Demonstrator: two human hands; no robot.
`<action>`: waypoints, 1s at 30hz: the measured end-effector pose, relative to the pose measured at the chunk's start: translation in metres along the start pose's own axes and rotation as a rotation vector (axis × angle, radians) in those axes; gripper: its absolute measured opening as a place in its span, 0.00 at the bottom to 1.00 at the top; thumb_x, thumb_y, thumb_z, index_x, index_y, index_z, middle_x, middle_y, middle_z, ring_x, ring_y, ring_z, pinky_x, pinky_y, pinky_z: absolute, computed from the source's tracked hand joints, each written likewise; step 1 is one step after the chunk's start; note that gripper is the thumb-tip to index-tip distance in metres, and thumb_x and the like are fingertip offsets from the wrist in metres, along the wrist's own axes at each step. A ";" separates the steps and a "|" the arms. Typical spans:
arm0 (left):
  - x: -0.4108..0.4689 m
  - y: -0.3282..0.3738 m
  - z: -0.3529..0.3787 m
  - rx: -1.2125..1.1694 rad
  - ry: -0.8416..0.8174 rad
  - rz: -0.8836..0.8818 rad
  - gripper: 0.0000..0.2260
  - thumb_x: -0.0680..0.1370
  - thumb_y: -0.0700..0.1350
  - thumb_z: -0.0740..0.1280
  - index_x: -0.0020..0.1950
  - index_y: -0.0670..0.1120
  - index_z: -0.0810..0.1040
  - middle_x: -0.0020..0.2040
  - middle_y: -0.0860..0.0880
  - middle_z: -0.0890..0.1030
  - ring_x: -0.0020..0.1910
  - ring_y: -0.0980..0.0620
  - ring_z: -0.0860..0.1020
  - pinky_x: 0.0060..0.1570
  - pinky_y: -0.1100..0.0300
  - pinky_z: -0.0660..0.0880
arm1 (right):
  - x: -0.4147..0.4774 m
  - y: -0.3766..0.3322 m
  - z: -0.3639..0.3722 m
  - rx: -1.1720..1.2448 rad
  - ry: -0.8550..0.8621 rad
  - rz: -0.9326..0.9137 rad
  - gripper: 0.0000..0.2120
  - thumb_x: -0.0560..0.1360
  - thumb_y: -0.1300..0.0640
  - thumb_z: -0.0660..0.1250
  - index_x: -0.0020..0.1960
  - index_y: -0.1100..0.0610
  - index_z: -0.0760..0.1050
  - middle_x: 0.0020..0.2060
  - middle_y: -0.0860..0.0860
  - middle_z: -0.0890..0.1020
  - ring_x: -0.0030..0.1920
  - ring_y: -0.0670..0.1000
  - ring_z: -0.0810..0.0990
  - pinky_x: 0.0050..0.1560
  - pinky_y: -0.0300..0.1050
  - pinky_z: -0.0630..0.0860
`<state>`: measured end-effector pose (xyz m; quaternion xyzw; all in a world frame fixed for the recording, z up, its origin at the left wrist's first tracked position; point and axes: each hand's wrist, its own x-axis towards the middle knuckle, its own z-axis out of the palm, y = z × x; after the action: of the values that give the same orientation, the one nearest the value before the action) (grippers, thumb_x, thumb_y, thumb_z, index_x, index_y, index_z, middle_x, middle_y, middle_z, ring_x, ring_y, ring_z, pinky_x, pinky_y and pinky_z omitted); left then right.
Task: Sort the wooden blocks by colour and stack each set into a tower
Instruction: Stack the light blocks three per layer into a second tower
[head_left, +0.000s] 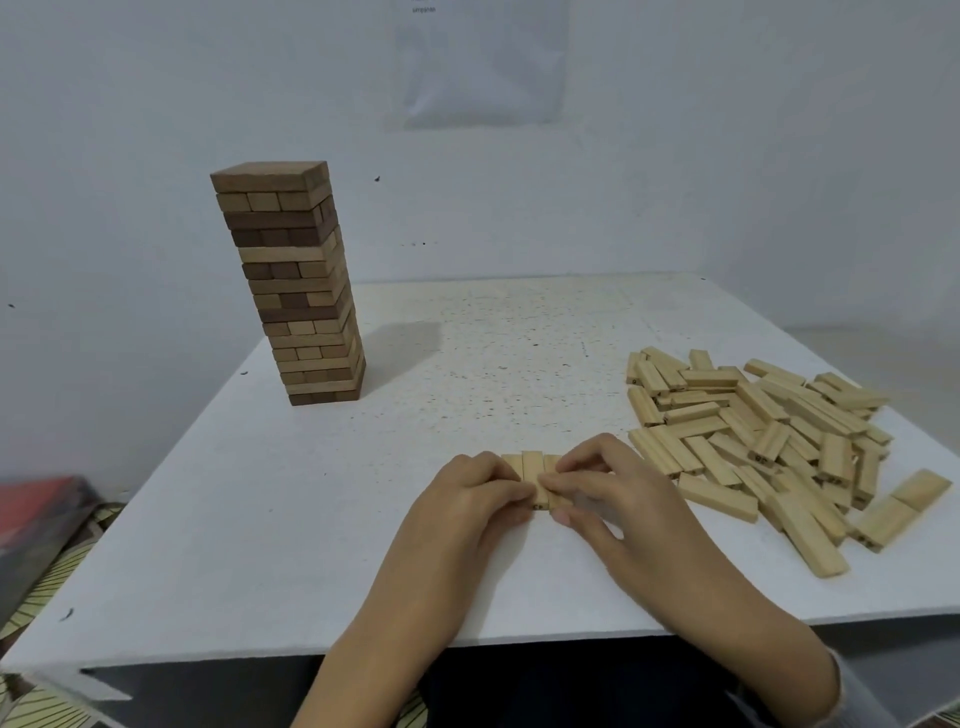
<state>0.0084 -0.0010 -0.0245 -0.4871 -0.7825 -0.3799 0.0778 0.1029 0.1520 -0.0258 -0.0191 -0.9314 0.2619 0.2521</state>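
Pressing in from both sides, the left hand (475, 496) and the right hand (610, 491) hold three pale blocks (532, 465) set side by side on the counter (311, 519), near its front edge. Each block lies flat with its long axis pointing straight away from the person, so the row runs left to right. The left fingers (508, 491) curl against the row's left flank. The right fingers (571, 480) curl over its right flank, and the fingertips meet above the near ends, where small dark marks show. Just right of the right hand lies a loose pile of pale blocks (769, 431), their long axes pointing every way and some resting on others. At the counter's far left a tower (301, 291) of tan and dark brown blocks stands upright, alternate layers crossing. A sheet of paper (483, 62) hangs on the wall behind
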 end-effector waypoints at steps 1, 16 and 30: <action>0.000 0.000 0.000 0.006 0.002 0.007 0.08 0.75 0.45 0.65 0.48 0.47 0.84 0.46 0.58 0.76 0.47 0.63 0.72 0.47 0.74 0.67 | 0.002 0.000 0.002 -0.030 0.025 -0.023 0.09 0.74 0.62 0.68 0.52 0.58 0.83 0.46 0.46 0.76 0.48 0.39 0.72 0.52 0.23 0.66; 0.001 -0.002 -0.005 0.182 0.017 0.168 0.08 0.69 0.40 0.70 0.46 0.47 0.85 0.41 0.54 0.81 0.42 0.60 0.74 0.38 0.63 0.72 | 0.004 -0.005 0.003 -0.171 0.101 -0.182 0.04 0.69 0.61 0.69 0.40 0.59 0.84 0.35 0.47 0.77 0.38 0.48 0.76 0.33 0.42 0.74; 0.026 -0.024 -0.029 0.139 -0.175 0.274 0.13 0.77 0.49 0.61 0.46 0.48 0.85 0.43 0.56 0.81 0.42 0.60 0.75 0.39 0.65 0.72 | 0.033 0.000 0.000 -0.203 -0.054 -0.278 0.07 0.70 0.60 0.69 0.34 0.55 0.82 0.32 0.46 0.76 0.34 0.48 0.76 0.27 0.43 0.75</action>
<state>-0.0321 -0.0080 -0.0037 -0.6137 -0.7371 -0.2668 0.0939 0.0738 0.1573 -0.0107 0.0917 -0.9532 0.1297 0.2573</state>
